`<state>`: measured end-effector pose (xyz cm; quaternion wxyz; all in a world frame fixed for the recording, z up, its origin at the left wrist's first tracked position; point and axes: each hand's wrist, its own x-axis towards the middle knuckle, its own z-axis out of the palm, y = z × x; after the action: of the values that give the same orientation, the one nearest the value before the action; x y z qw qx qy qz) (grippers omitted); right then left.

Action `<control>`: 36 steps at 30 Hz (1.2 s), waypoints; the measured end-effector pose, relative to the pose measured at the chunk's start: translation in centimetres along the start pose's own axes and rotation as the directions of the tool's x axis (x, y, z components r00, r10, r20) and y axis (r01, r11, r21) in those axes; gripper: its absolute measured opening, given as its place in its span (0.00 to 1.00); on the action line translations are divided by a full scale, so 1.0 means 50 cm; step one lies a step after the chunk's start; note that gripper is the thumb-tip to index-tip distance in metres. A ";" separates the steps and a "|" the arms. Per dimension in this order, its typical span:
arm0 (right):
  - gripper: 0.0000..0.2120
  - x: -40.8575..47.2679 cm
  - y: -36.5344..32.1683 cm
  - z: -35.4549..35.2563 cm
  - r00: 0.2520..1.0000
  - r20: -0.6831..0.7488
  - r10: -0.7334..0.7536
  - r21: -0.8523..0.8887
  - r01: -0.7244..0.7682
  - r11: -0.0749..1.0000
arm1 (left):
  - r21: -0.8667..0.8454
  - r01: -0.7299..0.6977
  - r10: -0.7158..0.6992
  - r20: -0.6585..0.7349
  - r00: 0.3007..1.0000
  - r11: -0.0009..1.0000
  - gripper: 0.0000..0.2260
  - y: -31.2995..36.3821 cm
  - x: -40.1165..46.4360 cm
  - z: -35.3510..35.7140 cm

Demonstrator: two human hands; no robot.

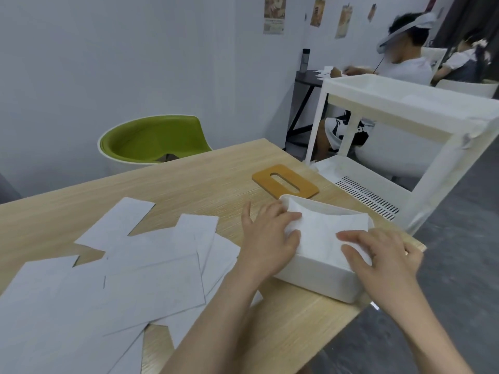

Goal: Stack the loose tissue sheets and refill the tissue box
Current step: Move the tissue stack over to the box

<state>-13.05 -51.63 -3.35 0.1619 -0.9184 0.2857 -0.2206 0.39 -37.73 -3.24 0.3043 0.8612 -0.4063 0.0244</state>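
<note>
Both your left hand (266,240) and right hand (383,255) press spread fingers on tissues inside the tissue box (318,276); next, probably gather the loose sheets (129,273) left of it.

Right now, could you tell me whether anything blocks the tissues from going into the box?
Nothing visible does: the wooden lid lies off on the table, and both hands press tissues into the open tissue box.

A green chair (151,141) stands behind the table (189,184), white cart (421,109) beside.
</note>
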 end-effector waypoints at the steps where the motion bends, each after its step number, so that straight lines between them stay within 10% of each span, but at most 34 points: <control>1: 0.09 -0.003 0.001 -0.001 0.999 -0.041 0.009 -0.034 -0.010 0.999 | 0.016 -0.020 0.021 -0.030 0.999 1.000 0.26 -0.003 -0.002 0.001; 10: 0.41 -0.036 -0.020 -0.015 0.953 0.177 -0.247 -0.098 0.267 0.959 | 0.166 -0.397 0.351 0.250 0.902 0.903 0.36 -0.011 -0.022 -0.019; 20: 0.34 -0.023 -0.008 0.015 0.937 0.149 -0.317 -0.236 0.345 0.909 | 0.394 -0.495 0.360 0.369 0.857 0.775 0.28 -0.007 0.011 -0.007; 25: 0.38 -0.008 -0.003 0.014 0.931 0.215 -0.296 -0.204 0.339 0.918 | 0.344 -0.495 0.388 0.336 0.858 0.798 0.40 -0.014 0.012 -0.005; 36: 0.40 -0.011 -0.018 -0.010 0.934 0.257 -0.249 -0.133 0.290 0.948 | 0.255 -0.414 0.357 0.243 0.902 0.874 0.26 -0.011 -0.019 -0.018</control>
<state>-13.29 -50.67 -2.70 0.0843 -0.9791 0.1529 -0.1044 0.33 -36.33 -3.05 0.1190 0.7969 -0.5887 0.0646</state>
